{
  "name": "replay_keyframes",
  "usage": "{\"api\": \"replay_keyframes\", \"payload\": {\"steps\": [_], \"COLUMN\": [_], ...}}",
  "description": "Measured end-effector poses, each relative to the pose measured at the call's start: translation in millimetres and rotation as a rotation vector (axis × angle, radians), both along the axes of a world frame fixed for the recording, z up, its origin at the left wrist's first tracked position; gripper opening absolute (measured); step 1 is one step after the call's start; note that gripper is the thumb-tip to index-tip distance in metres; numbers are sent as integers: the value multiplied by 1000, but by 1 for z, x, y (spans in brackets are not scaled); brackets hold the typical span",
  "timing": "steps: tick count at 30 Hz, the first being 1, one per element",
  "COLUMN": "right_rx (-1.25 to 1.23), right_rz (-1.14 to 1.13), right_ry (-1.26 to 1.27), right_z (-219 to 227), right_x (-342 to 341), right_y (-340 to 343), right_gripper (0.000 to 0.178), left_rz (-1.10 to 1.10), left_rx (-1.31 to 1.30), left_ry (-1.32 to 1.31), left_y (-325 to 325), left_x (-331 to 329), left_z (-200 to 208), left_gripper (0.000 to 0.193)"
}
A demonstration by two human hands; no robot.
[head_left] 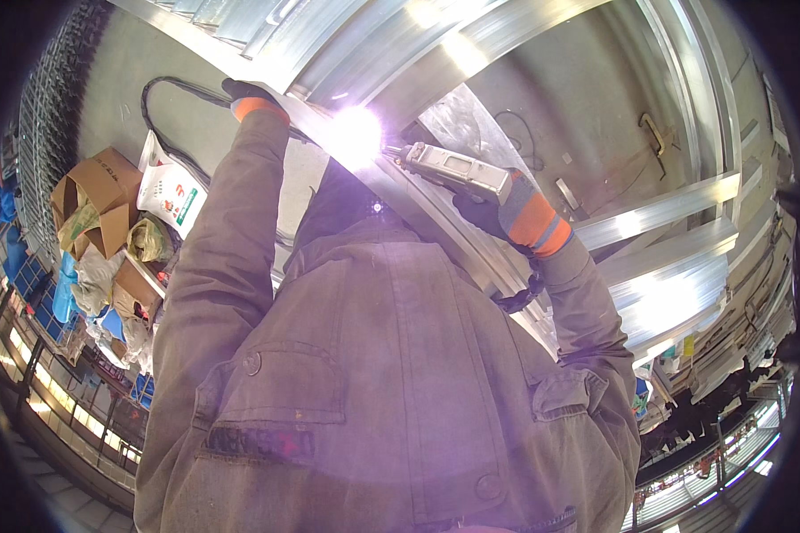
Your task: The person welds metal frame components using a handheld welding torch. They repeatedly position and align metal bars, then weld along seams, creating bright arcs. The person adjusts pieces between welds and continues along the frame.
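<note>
My right hand (520, 216), in a black, grey and orange glove, grips a silver handheld welding gun (460, 169). The gun's nozzle points left at a glaring white-violet welding light (354, 136) on a shiny metal bar (404, 197). Glare hides the joint itself. My left hand (254, 98), gloved in black and orange, is closed against the edge of the metal frame (291, 112), left of the light. Its fingertips are dark and partly hidden. A black cable (182, 82) runs close by it.
Long shiny metal bars (658, 211) extend to the right and far side. On the floor at left stand an open cardboard box (107, 191), a white printed bag (169, 191) and several plastic bags. A clamp-like metal tool (656, 144) lies on the floor at far right.
</note>
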State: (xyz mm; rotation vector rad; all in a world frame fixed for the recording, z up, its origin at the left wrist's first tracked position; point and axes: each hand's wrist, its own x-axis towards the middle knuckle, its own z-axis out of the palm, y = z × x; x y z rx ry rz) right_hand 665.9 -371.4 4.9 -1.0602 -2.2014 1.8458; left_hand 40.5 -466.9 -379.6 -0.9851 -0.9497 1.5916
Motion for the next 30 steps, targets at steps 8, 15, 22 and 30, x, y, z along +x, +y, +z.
{"api": "replay_keyframes", "payload": {"steps": [8, 15, 22, 30], "right_rx": [-28, -67, 32, -35], "right_rz": [-28, -15, 39, -16], "right_ry": [41, 17, -2, 41], "right_z": [3, -2, 0, 25], "right_x": [3, 8, 10, 8], "right_y": [0, 0, 1, 6], "right_gripper": [52, 57, 55, 49], "left_rz": [27, 10, -377, -177], "left_rx": [-39, -645, -1493, -1484], "left_ry": [-35, 717, 2081, 2631], "left_y": [3, 14, 13, -3], "left_x": [2, 17, 24, -13], "left_z": [6, 26, 11, -55], "left_gripper": [68, 67, 66, 67]}}
